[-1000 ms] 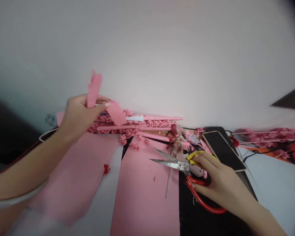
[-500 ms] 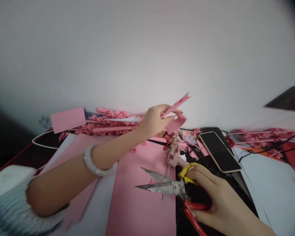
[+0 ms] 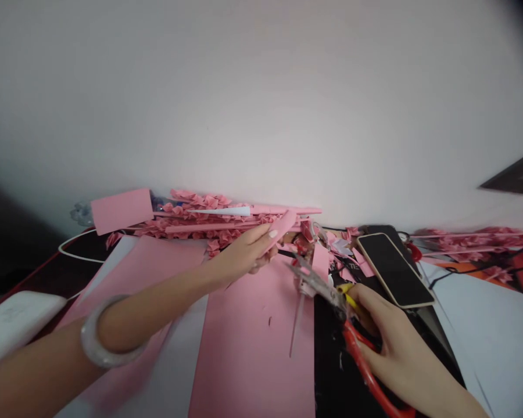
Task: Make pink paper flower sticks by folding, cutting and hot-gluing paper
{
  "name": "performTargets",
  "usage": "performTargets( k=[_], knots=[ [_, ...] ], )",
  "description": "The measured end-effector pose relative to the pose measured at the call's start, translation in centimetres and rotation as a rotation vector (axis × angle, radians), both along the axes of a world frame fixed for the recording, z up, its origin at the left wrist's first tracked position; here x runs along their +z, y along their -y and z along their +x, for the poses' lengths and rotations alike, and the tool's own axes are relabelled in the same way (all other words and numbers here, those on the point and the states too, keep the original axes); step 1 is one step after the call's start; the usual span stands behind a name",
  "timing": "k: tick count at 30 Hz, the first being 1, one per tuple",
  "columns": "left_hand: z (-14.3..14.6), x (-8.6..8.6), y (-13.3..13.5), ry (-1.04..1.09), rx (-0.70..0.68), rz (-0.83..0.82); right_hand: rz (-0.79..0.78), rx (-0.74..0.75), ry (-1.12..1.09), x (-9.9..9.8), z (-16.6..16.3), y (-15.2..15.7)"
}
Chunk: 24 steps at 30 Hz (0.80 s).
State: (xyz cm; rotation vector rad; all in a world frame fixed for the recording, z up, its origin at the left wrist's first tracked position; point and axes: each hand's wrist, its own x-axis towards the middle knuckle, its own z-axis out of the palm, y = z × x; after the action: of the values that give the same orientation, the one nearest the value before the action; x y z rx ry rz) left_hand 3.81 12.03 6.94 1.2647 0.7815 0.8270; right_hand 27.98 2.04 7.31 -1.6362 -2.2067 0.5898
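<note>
My left hand (image 3: 244,255) reaches across the table and pinches a folded strip of pink paper (image 3: 282,225) between thumb and fingers, its end hanging near the scissor tips. My right hand (image 3: 386,334) grips a pair of scissors (image 3: 331,293) with red and yellow handles, blades pointing up-left toward the strip. A pale bangle (image 3: 96,342) sits on my left wrist. A large pink paper sheet (image 3: 253,348) lies under both hands.
A phone (image 3: 394,268) lies face up right of the scissors. Small folded pink paper pieces and rolled pink sticks (image 3: 209,217) pile along the wall. A second pink sheet (image 3: 148,261) lies left, a white box (image 3: 15,319) at far left. Cables and a pink card (image 3: 121,209) lie behind.
My left hand has come down from near the wall to table level with the pink strip. My right hand has lifted the scissors and turned them toward the strip.
</note>
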Motion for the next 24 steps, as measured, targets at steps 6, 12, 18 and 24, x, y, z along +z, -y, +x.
performTargets(
  k=[6, 12, 18, 24],
  knots=[
    [-2.3, -0.8, 2.6, -0.067, 0.091, -0.06, -0.087, -0.067, -0.04, -0.4, -1.1, -0.8],
    [-2.8, -1.2, 4.6, -0.13, 0.068, -0.047, -0.185, 0.018, 0.052, 0.1, -3.5, -0.7],
    [-3.1, -2.3, 5.1, -0.136, 0.024, -0.027, -0.22, 0.065, 0.023, 0.8, -4.8, -0.7],
    [-3.2, -3.4, 4.9, -0.207, -0.024, 0.01, -0.263, 0.053, -0.012, 0.1, -5.0, -1.2]
  ],
)
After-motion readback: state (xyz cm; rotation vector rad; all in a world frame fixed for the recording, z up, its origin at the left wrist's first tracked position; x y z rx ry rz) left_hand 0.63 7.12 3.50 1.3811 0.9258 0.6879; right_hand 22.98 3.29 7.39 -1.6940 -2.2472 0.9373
